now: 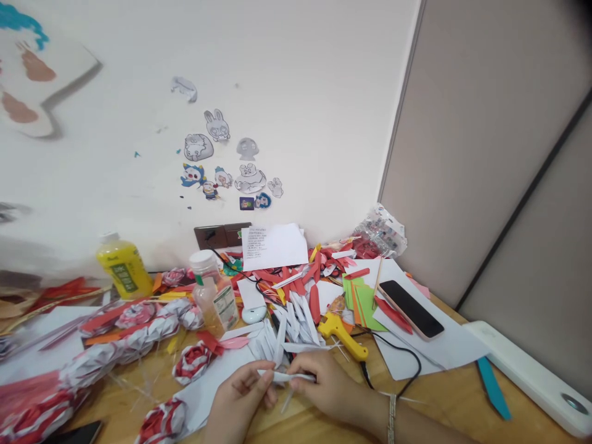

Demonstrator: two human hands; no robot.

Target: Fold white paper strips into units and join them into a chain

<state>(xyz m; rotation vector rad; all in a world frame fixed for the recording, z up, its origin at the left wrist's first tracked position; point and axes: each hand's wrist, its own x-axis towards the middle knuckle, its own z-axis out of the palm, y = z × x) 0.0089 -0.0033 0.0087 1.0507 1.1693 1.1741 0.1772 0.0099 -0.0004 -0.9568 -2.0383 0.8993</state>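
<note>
A narrow folded strip of white paper (283,376) runs between my two hands near the front of the table. My left hand (243,398) pinches its left end between thumb and fingers. On the other end, my right hand (324,382) is closed, with a bracelet on that wrist. Just beyond my hands lies a pile of folded white paper strips (296,324). A yellow glue gun (345,336) rests to the right of the pile, its cord curling over the wood. Red-and-white paper rosettes (192,362) lie to the left.
A bottle of yellow liquid (124,268) and a clear jar with a white lid (213,290) stand at the left. A phone (411,309) lies on white sheets at the right, near a long white device (531,376). Red paper scraps (296,280) litter the back by the wall.
</note>
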